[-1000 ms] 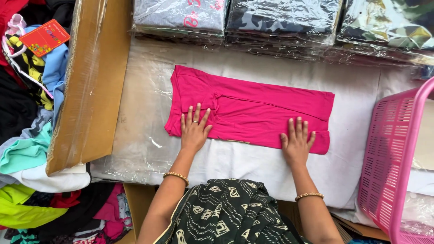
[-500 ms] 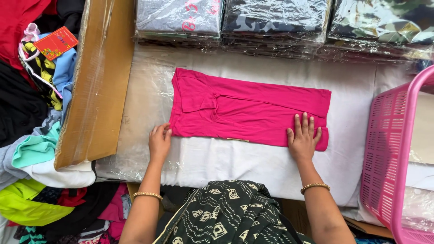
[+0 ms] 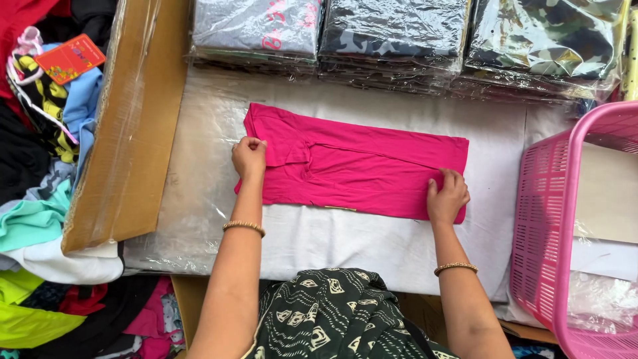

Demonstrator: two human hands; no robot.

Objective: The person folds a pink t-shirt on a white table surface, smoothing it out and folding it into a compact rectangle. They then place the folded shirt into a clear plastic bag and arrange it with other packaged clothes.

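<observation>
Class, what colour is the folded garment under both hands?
Bright pink garment, plain, seen in the head view.

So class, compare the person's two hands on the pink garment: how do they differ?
The left hand pinches the pink garment at its left end, beside the cardboard panel; the right hand grips its lower right corner, nearer the pink basket. The left sits farther up the table. Both wear a gold bangle.

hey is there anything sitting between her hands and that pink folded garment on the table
Nothing visible stands in the way. The left hand is already on the left edge of the pink garment, and the right hand is curled on its lower right corner. The garment lies flat on the plastic-covered table with nothing on top of it.
</observation>
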